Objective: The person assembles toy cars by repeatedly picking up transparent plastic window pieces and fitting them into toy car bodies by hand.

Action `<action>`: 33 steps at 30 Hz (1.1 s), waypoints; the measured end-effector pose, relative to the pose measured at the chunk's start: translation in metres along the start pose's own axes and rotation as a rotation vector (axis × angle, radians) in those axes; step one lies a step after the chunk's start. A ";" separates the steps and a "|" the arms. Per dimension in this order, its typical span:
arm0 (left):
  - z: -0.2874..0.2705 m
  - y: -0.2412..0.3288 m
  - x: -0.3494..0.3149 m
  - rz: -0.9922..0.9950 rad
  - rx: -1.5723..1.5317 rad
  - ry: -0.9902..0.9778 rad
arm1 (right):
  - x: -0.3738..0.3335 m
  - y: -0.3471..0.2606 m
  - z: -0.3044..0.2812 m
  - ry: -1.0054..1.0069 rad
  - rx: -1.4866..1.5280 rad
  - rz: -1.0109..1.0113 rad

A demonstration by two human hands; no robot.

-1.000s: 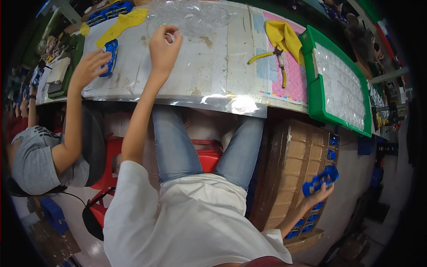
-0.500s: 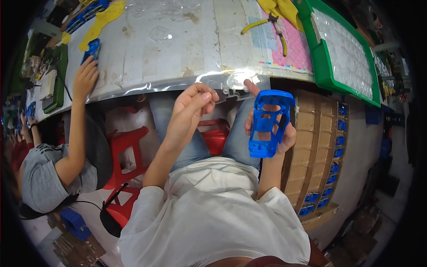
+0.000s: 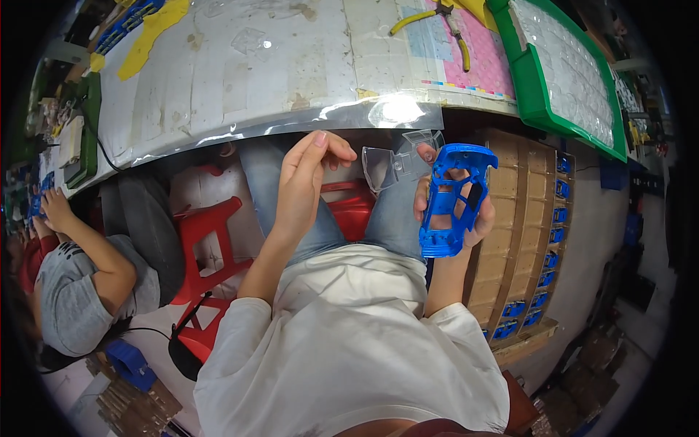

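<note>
Shell, blue plastic toy-car body (image 3: 453, 200) | centre-right of frame, long axis upright | clasped in right hand (image 3: 466, 218) with clear plastic window insert (image 3: 393, 164) | left hand (image 3: 306, 182) loosely open, empty, just left of insert, nearer it.

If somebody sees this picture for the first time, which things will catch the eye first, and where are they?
The bright blue plastic car shell, held in the right hand above the lap right of centre, stands out first, with a clear plastic piece beside it. The left hand hangs open just left of that piece. A green tray lies at the table's upper right, and a red stool stands lower left.
</note>
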State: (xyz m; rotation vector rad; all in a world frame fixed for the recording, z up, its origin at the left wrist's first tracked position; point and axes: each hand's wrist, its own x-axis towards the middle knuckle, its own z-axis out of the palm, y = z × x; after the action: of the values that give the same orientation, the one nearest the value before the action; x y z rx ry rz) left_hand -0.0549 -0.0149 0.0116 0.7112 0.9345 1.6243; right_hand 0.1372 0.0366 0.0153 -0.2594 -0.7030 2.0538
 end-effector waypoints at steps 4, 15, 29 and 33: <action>0.012 0.010 0.002 0.018 0.167 -0.018 | -0.006 -0.005 -0.007 -0.058 -0.111 0.135; 0.020 0.031 0.003 0.106 0.839 -0.459 | -0.010 -0.021 0.004 -0.426 -0.721 0.283; -0.019 -0.035 0.001 0.766 1.492 -0.336 | -0.023 -0.025 0.002 0.045 -0.727 0.007; -0.033 -0.074 -0.034 0.618 1.563 -0.610 | -0.029 -0.025 0.004 0.196 -0.565 0.065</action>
State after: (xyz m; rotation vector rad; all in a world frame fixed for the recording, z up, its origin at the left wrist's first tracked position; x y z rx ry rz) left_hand -0.0370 -0.0471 -0.0681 2.5568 1.4817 0.6851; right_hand 0.1691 0.0209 0.0301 -0.8012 -1.1504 1.8178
